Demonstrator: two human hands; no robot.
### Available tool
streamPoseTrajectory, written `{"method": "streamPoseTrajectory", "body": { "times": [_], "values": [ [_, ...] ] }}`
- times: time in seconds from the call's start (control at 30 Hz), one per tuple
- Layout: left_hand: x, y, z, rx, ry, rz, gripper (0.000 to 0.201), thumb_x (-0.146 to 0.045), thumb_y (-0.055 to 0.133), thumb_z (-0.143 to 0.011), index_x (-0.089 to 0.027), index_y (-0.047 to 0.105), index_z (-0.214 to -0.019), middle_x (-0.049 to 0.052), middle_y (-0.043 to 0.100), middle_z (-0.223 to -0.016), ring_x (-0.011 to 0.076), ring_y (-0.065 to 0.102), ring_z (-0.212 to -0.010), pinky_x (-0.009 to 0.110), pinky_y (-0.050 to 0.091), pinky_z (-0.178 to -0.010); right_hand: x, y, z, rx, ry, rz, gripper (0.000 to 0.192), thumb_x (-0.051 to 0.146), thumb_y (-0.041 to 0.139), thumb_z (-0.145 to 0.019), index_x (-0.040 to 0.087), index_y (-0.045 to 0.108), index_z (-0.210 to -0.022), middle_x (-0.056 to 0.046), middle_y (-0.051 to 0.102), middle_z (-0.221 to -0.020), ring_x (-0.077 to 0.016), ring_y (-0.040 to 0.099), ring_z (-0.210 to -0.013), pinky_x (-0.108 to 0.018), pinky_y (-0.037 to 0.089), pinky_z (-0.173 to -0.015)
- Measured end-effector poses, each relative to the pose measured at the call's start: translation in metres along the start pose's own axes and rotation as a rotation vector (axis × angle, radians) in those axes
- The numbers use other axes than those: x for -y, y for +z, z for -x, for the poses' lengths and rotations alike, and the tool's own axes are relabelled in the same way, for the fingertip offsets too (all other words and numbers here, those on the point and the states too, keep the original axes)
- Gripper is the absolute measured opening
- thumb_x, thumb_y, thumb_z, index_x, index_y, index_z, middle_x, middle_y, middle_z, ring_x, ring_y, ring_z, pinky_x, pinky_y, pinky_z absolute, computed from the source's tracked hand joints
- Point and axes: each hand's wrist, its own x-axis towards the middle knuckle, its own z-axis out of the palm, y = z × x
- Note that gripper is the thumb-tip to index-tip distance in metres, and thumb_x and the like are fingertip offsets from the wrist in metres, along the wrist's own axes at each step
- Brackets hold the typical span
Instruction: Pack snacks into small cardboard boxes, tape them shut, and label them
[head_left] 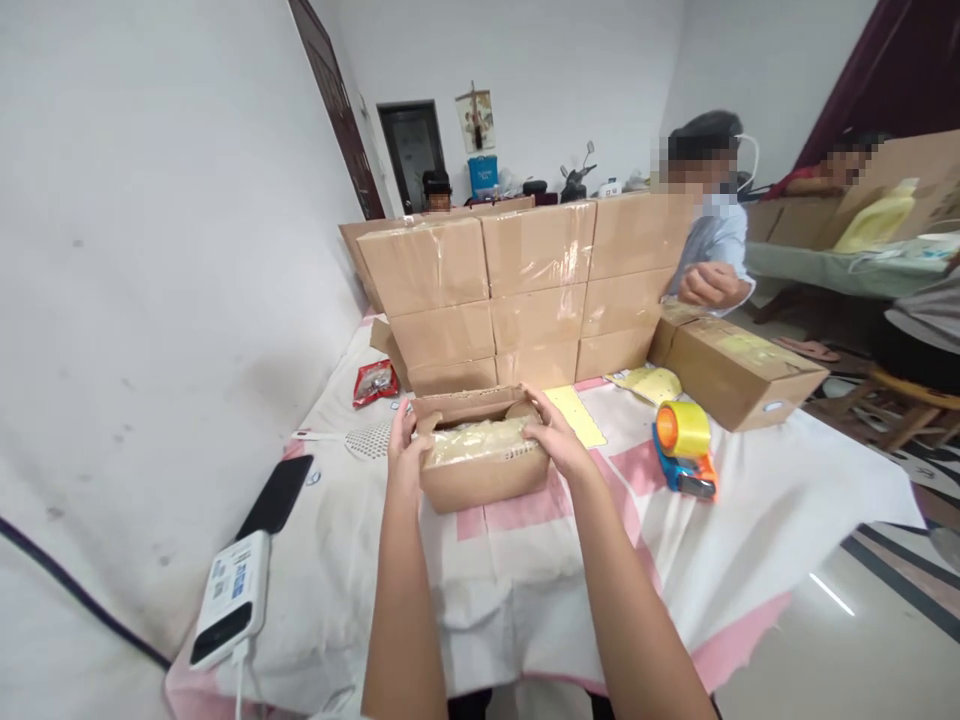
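A small open cardboard box (486, 482) rests on the cloth-covered table in front of me, its far flap raised. Clear plastic wrapping (480, 440) shows along its opening; what lies deeper inside I cannot make out. My left hand (409, 440) grips the box's left end, thumb over the rim. At the right end, my right hand (556, 437) holds it the same way, fingers behind the raised flap and thumb on the near edge. Just behind stands a wall of stacked, taped cardboard boxes (536, 330).
A tape dispenser (684, 465) with yellow tape lies at right, near a closed carton (742, 365). Yellow paper (576, 415), a red packet (375, 382), a white perforated swatter (369, 440), a phone (276, 492) and a power bank (232, 590) lie around. A co-worker (712, 230) sits beyond.
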Motion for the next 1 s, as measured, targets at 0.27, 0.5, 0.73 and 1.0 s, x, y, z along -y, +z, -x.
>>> {"method": "streamPoseTrajectory", "body": {
  "times": [0.27, 0.5, 0.73, 1.0],
  "values": [
    [-0.026, 0.018, 0.023, -0.11, 0.126, -0.409, 0.025, -0.045, 0.067, -0.081, -0.021, 0.073, -0.085, 0.012, 0.072, -0.117, 0.0376, 0.046, -0.135, 0.055, 0.031, -0.113, 0.001, 0.002, 0.0, -0.103, -0.185, 0.222, 0.021, 0.035, 0.055, -0.085, 0.022, 0.065, -0.072, -0.006, 0.072, -0.104, -0.0249, 0.063, -0.116, -0.039, 0.041, -0.107],
    [-0.036, 0.079, 0.065, 0.183, 0.38, -0.902, 0.034, -0.037, 0.05, -0.096, -0.025, 0.073, -0.118, 0.012, 0.065, -0.137, 0.0401, 0.044, -0.138, 0.064, 0.019, -0.115, -0.004, 0.001, 0.006, -0.191, -0.118, 0.288, 0.03, 0.041, 0.051, -0.09, 0.021, 0.073, -0.094, -0.01, 0.068, -0.127, -0.0254, 0.054, -0.131, -0.043, 0.033, -0.116],
    [-0.032, 0.078, 0.054, 0.244, 0.38, -0.982, 0.049, -0.062, 0.053, -0.09, -0.024, 0.076, -0.11, 0.015, 0.068, -0.13, 0.0429, 0.051, -0.13, 0.065, 0.023, -0.113, 0.01, -0.081, 0.024, -0.967, -0.196, 0.603, 0.041, 0.031, 0.051, -0.081, 0.015, 0.064, -0.115, -0.016, 0.063, -0.123, -0.0301, 0.053, -0.122, -0.049, 0.034, -0.113],
    [-0.027, 0.064, 0.059, 0.298, 0.426, -0.967, 0.047, -0.061, 0.072, -0.079, -0.027, 0.076, -0.111, 0.01, 0.063, -0.139, 0.043, 0.044, -0.139, 0.062, 0.02, -0.116, -0.007, -0.144, 0.038, -1.037, 0.049, 0.765, 0.044, 0.035, 0.053, -0.075, 0.017, 0.059, -0.115, -0.017, 0.056, -0.129, -0.0364, 0.048, -0.125, -0.055, 0.032, -0.109]
  ]
}}
